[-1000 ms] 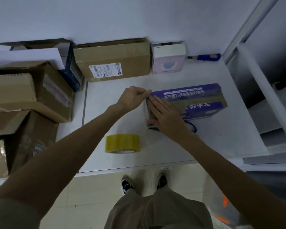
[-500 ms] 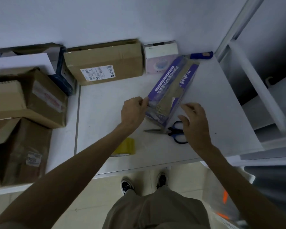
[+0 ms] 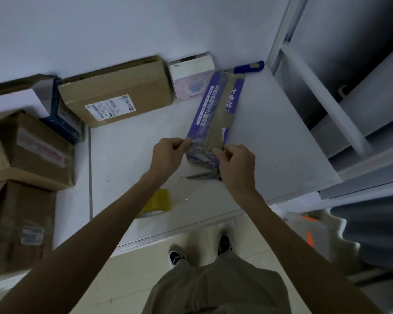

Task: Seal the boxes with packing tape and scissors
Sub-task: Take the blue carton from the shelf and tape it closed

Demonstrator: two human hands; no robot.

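purple box (image 3: 213,114): lay flat on tabletop (image 3: 277,137), long side running away toward the wall, far end angled a little right; brown strip down the top face.
left hand (image 3: 168,155): fingers curled, pinched near-left corner of purple box.
right hand (image 3: 236,164): fingers curled, pinched near-right corner of same end.
scissors (image 3: 201,176): lay on tabletop just beside near end of purple box, handles hidden under right hand.
tape roll (image 3: 160,200): yellow, sat near front edge of tabletop, partly hidden by left forearm, apart from purple box.
labelled carton (image 3: 116,94): at back by the wall, just left of small white box (image 3: 191,75).
blue-handled tool (image 3: 249,66): at back corner, near far end of purple box; kind unclear.
brown cartons (image 3: 32,150): stacked at left.
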